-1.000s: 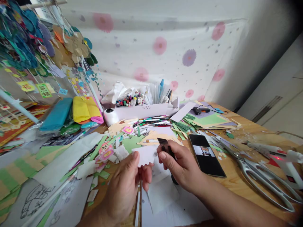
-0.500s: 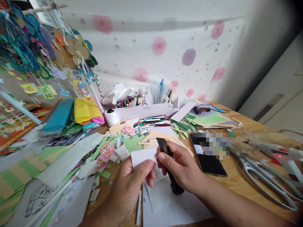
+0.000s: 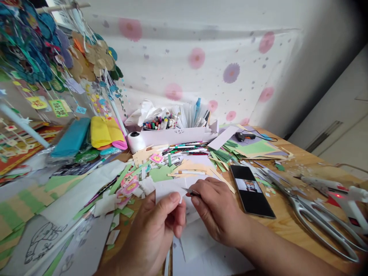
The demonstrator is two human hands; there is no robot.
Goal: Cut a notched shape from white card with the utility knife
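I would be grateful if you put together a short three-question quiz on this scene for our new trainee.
1. Multiple choice: The left hand holds a piece of paper. What does the right hand hold?
A) a marker
B) a thin-bladed cutter
C) a paintbrush

2. True or false: As seen in the view, the phone lies between the right hand and the large scissors.

3. Fill in the blank: The light glowing on the white glue gun is ____.

Key: 1. B; 2. True; 3. red
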